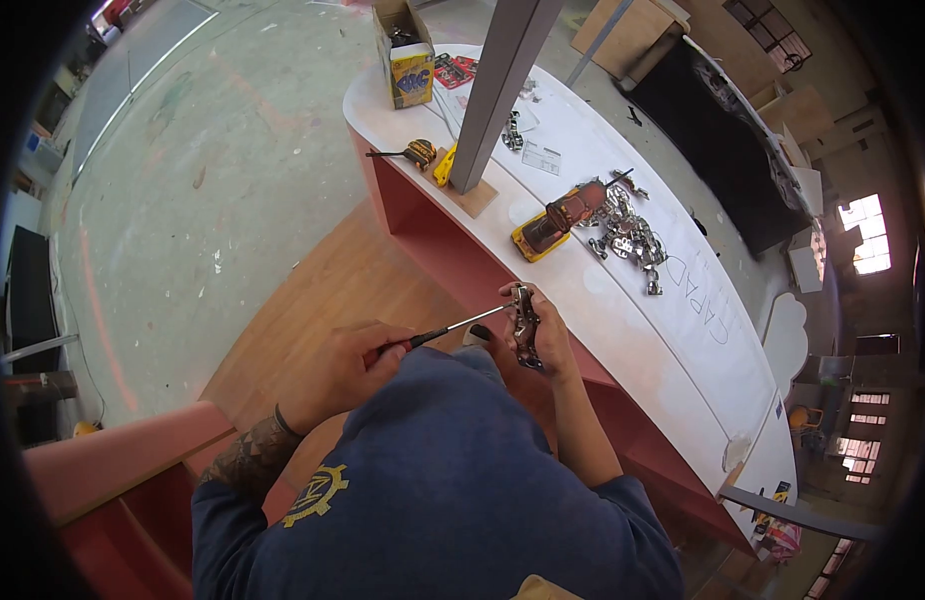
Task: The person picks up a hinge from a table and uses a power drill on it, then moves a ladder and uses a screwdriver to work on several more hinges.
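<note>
My left hand point(363, 360) is closed around the dark handle of a screwdriver point(451, 328). The screwdriver's shaft points to the right, and its tip meets a shiny metal cabinet hinge point(526, 325). That hinge sits upright in the closed fingers of my right hand point(553, 340), in front of the counter edge. A pile of similar metal hinges point(628, 230) lies on the white countertop point(673, 330) beyond my right hand. Beside the pile rests a cordless drill point(558, 222) with a bit in its chuck.
A grey post point(493, 100) rises from the countertop. Around it are a tape measure point(420, 152), a yellow tool point(445, 166), a paper slip point(542, 156) and an open yellow box point(408, 70). Below are open red shelves point(433, 225). Another red unit point(133, 460) stands at left.
</note>
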`<state>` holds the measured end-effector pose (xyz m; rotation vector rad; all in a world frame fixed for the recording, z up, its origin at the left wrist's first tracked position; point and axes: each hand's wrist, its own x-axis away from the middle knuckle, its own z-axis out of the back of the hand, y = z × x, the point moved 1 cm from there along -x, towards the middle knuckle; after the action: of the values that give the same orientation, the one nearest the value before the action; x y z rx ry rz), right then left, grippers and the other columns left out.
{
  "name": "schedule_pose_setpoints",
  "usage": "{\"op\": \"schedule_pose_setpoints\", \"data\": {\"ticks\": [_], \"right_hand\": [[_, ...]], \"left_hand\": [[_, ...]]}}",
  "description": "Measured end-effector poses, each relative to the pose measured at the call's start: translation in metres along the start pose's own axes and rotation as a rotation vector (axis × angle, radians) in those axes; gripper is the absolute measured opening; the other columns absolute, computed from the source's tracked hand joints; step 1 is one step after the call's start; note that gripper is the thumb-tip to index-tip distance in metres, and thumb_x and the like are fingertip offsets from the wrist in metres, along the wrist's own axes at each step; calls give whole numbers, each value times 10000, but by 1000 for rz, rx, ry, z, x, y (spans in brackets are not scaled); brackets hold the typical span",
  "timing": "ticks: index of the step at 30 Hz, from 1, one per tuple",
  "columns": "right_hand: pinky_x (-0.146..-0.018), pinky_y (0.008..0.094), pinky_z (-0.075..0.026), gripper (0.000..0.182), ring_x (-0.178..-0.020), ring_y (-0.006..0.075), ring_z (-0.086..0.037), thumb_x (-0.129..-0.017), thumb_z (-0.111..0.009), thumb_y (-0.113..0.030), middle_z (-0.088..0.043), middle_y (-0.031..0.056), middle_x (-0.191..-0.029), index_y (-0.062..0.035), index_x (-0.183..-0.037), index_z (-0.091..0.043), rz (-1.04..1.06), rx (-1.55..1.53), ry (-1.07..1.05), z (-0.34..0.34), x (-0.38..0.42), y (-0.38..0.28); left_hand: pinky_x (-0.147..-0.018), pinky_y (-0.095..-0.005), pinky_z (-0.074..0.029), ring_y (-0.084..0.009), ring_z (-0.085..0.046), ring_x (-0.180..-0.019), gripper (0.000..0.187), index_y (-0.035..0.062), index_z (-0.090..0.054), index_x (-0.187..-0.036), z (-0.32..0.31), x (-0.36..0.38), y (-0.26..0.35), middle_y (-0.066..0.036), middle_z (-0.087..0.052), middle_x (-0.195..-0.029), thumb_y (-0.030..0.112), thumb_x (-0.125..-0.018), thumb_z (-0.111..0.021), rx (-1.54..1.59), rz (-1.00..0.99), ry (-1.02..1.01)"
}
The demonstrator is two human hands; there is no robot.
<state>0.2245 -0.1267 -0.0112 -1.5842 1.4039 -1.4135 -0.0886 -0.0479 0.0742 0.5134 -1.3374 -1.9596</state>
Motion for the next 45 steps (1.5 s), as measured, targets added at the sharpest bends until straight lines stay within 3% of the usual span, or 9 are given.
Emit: {"op": "schedule_pose_setpoints", "data": {"ticks": [8,11,13,20,25,28,30,32,45], "right_hand": [[-451,235,-398,459,-544,110,-592,-1112,-337,-391,-532,29,-866,-43,-1276,-587,-7,31,-51,-18,3,-1],[-470,235,-406,403,-552,104,-587,-1123,-362,-356,-510,19,-868,-52,-1276,-577,-48,36,-87,-19,1,-5],[-472,238,-411,358,-551,100,-581,-1130,-389,-326,-512,18,-864,-52,-1263,-578,-71,109,-113,-18,-2,-5],[-501,233,-432,311,-574,94,-580,-1125,-423,-305,-519,24,-871,-61,-1247,-574,-67,82,-100,-24,-7,-11],[-526,248,-444,250,-574,100,-546,-1115,-440,-272,-530,34,-886,-81,-1216,-565,80,108,-61,-20,-3,-11],[-524,262,-442,243,-559,111,-529,-1113,-437,-272,-528,36,-869,-86,-1213,-556,1,213,-116,-21,7,-13],[-523,255,-450,248,-569,121,-546,-1115,-424,-280,-524,39,-865,-82,-1209,-542,-61,203,-123,-16,9,-8],[-522,247,-458,255,-579,131,-562,-1117,-412,-288,-519,41,-861,-79,-1205,-527,-124,184,-126,-16,12,8],[-374,236,-341,272,-494,132,-565,-1107,-386,-286,-508,35,-813,-66,-1204,-513,-219,-32,-89,-15,30,17]], "left_hand": [[-593,-202,-529,-73,-632,-700,309,56,-726,-1321,17,-5,4,-50,-734,-983,118,-1074,-552,821,742,-362],[-586,-249,-532,-122,-634,-645,353,61,-697,-1376,8,2,-7,-63,-734,-933,76,-1040,-592,359,509,-326],[-593,-302,-529,-184,-652,-646,394,60,-696,-1377,6,3,-13,-92,-722,-876,37,-986,-652,-262,-262,-112],[-616,-343,-533,-193,-662,-689,398,48,-699,-1353,7,4,-5,-92,-733,-899,16,-957,-681,-451,-347,-33],[-521,-231,-484,-84,-592,-663,357,44,-697,-1366,22,-4,20,-16,-708,-908,110,-1030,-596,1143,666,-20],[-485,-191,-456,-74,-584,-646,330,50,-724,-1319,20,-3,6,-32,-707,-907,147,-1052,-556,755,698,-310],[-532,-279,-505,-132,-604,-614,334,51,-719,-1334,12,3,1,-92,-714,-929,159,-1035,-615,524,583,-323],[-583,-355,-531,-188,-655,-637,389,54,-717,-1361,3,7,-9,-134,-716,-850,82,-979,-649,-354,-335,-161],[-620,-366,-550,-251,-693,-689,375,73,-766,-1235,1,-4,-15,-97,-718,-820,-8,-876,-692,-285,-325,-201]]}}
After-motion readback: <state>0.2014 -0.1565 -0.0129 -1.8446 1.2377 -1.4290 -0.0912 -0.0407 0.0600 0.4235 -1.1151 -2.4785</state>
